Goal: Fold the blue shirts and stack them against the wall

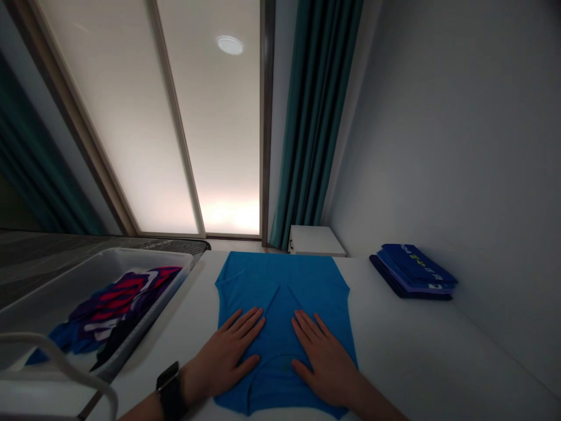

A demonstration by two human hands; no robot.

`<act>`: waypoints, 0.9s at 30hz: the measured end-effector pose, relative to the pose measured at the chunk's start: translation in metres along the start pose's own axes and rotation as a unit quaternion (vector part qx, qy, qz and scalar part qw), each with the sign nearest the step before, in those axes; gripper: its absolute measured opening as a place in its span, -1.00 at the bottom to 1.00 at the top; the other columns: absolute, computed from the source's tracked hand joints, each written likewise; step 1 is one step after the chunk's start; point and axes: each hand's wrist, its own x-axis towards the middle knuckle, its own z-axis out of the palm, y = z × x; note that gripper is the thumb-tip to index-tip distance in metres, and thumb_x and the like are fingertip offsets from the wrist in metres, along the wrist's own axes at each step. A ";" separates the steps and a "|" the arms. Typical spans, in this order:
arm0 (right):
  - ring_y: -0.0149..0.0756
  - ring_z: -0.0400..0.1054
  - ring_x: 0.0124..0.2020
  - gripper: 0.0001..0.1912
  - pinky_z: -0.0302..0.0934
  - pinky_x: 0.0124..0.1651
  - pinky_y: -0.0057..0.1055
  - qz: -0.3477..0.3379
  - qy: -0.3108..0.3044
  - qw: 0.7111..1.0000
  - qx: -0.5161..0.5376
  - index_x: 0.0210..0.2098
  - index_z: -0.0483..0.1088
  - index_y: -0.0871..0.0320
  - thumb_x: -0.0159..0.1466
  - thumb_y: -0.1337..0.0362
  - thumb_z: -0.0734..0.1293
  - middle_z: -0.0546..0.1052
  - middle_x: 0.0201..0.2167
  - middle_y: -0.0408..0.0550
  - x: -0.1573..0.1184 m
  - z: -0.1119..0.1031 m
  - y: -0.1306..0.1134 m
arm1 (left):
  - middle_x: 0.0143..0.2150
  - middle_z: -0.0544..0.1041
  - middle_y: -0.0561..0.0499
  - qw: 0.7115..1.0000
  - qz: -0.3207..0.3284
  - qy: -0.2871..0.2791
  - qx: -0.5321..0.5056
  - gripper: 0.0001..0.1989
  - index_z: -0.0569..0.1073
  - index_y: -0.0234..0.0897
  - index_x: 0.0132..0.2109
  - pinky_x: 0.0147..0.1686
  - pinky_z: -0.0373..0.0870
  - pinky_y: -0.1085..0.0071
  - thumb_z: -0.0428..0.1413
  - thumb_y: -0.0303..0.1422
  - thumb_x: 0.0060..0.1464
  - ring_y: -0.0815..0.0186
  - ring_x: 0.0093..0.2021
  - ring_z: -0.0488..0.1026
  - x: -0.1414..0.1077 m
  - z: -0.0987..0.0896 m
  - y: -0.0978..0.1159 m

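Note:
A blue garment, seemingly a shirt point(284, 275), lies spread out on the white table point(394, 356) in front of me. My left hand point(230, 354) rests flat on its left side, fingers stretched and a dark watch point(170, 389) on the wrist. On the right side of the cloth, my right hand point(322, 359) presses palm down with the fingers apart. Both hands touch the fabric and grip nothing. Slight creases run between the fingertips, and parts of the near edge are hidden under the hands.
To the left stands a translucent plastic bin point(175, 292) with crumpled clothes point(118, 304) inside. A stack of folded dark blue clothes point(414, 269) sits at the right by the wall. A pale curved bar or cable point(65, 362) crosses the lower left. Behind the table is a white cabinet point(315, 240).

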 end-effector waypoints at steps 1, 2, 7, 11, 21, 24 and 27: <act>-0.11 -0.39 0.42 -0.29 -0.50 0.41 -0.09 0.001 -0.001 1.000 0.004 0.40 -0.32 0.04 0.38 -0.04 0.03 -0.33 0.42 -0.19 -0.003 0.001 -0.002 | 0.42 -0.01 0.02 1.000 0.000 0.003 0.000 -0.33 -0.22 -0.04 0.41 0.30 0.08 0.07 -0.08 -0.11 0.30 0.10 0.36 0.08 -0.003 0.000 0.002; -0.10 -0.39 0.42 -0.29 -0.49 0.41 -0.08 0.002 -0.002 1.000 0.007 0.40 -0.33 0.03 0.38 -0.04 0.03 -0.33 0.41 -0.19 -0.007 0.003 -0.005 | 0.42 0.00 0.02 1.000 0.000 0.003 0.000 -0.32 -0.23 -0.04 0.41 0.30 0.09 0.07 -0.08 -0.11 0.30 0.10 0.35 0.09 -0.007 0.000 0.005; -0.03 -0.36 0.41 -0.25 -0.46 0.41 -0.03 -0.004 -0.010 1.000 0.019 0.40 -0.31 0.05 0.37 -0.09 0.04 -0.31 0.41 -0.16 -0.018 0.015 -0.010 | 0.41 0.00 0.03 1.000 -0.004 -0.002 0.000 -0.32 -0.24 -0.02 0.41 0.29 0.11 0.08 -0.09 -0.11 0.30 0.09 0.34 0.12 -0.021 -0.003 0.018; -0.03 -0.36 0.41 -0.22 -0.46 0.41 -0.02 -0.008 -0.026 0.999 0.031 0.40 -0.27 0.07 0.34 -0.17 0.03 -0.31 0.41 -0.14 -0.019 0.014 -0.012 | 0.41 -0.01 0.04 1.000 -0.003 -0.014 -0.002 -0.31 -0.27 -0.02 0.41 0.28 0.13 0.09 -0.09 -0.10 0.30 0.10 0.34 0.12 -0.024 -0.005 0.020; -0.21 -0.39 0.42 -0.26 -0.51 0.41 -0.13 0.074 0.017 0.997 -0.013 0.40 -0.22 0.11 0.37 -0.15 -0.13 -0.23 0.42 -0.14 0.039 -0.019 0.019 | 0.40 0.07 -0.03 0.998 -0.054 0.019 0.002 -0.42 -0.04 -0.09 0.40 0.32 0.02 0.06 -0.15 -0.09 0.32 0.12 0.37 0.05 0.038 0.001 -0.034; -0.21 -0.37 0.42 -0.24 -0.51 0.40 -0.13 0.091 0.026 0.995 -0.035 0.40 -0.17 0.17 0.37 -0.14 -0.17 -0.17 0.42 -0.07 0.064 -0.023 0.043 | 0.39 0.11 -0.07 0.997 -0.069 0.026 0.014 -0.43 0.04 -0.13 0.38 0.32 0.00 0.04 -0.18 -0.06 0.32 0.12 0.36 0.07 0.058 0.006 -0.053; -0.25 -0.32 0.42 -0.28 -0.50 0.39 -0.16 0.085 0.047 0.994 -0.052 0.39 -0.10 0.19 0.39 -0.08 -0.18 -0.09 0.41 -0.04 0.085 -0.028 0.057 | 0.36 0.17 -0.10 0.997 -0.076 0.022 0.019 -0.44 0.11 -0.17 0.36 0.31 0.01 0.04 -0.20 -0.06 0.32 0.13 0.35 0.10 0.078 0.008 -0.066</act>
